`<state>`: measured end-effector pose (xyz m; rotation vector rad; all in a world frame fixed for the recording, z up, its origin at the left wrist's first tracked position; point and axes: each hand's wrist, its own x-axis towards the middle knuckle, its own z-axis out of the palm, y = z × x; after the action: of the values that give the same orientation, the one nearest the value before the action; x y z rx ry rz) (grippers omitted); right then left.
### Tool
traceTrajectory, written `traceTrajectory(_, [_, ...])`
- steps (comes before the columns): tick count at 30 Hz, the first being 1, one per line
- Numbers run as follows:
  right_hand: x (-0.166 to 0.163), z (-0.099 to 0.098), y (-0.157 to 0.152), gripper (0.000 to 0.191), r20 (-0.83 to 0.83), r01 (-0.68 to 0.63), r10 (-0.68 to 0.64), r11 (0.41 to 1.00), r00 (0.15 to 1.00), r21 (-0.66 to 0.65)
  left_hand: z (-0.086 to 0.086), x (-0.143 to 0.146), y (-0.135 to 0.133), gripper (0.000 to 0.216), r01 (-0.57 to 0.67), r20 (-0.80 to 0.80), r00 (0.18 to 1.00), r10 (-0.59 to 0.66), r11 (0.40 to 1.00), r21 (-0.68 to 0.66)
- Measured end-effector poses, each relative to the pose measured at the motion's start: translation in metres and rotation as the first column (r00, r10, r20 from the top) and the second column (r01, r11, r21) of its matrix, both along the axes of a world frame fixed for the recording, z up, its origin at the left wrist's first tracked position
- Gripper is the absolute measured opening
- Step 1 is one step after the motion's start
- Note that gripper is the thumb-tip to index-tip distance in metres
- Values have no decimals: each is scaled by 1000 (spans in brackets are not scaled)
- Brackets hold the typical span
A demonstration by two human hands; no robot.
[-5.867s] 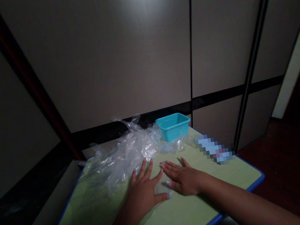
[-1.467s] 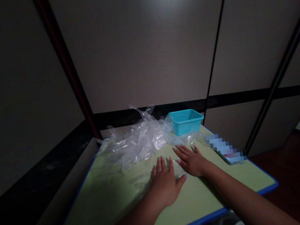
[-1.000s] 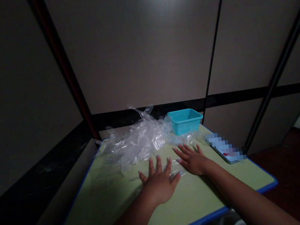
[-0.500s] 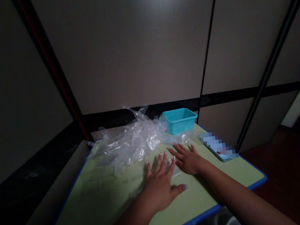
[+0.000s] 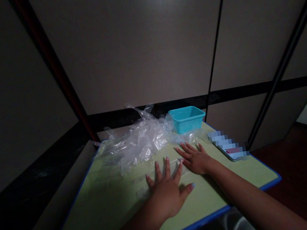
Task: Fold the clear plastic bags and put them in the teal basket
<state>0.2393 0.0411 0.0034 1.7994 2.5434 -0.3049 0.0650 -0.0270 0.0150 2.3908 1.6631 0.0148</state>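
Left hand and right hand: palms down, fingers extended, grip slack. Clear film lies flat on the table, partly beneath them, before the plastic pile.

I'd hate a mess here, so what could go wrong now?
The phone near the edge of the table might get knocked off. The plastic pile crowds the tub; pulling it could shift the tub. The thin plastic by the left hand might crease if that hand slides.
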Motion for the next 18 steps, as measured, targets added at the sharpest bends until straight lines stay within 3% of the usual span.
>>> traceTrajectory(9, [2, -2, 0, 55, -5, -5, 5, 1000, 1000, 10, 4, -6, 12, 68, -215, -40, 975, 219, 973, 82])
traceTrajectory(11, [1, -1, -1, 56, 6, 0, 0, 1000, 1000, 2, 4, -4, 12, 72, -175, -21, 983, 182, 967, 187])
traceTrajectory(13, [0, 1, -1, 56, 23, 5, -5, 1000, 1000, -3, 3, -1, 11, 74, -45, 18, 999, 41, 964, 262])
traceTrajectory(16, [0, 0, -1, 53, 40, 12, -12, 1000, 999, -3, -2, 0, 11, 69, 137, 56, 987, -152, 968, 210])
traceTrajectory(18, [1, -2, 0, 53, 37, 12, -12, 1000, 999, 5, -7, -2, 12, 66, 120, 63, 990, -129, 984, 134])
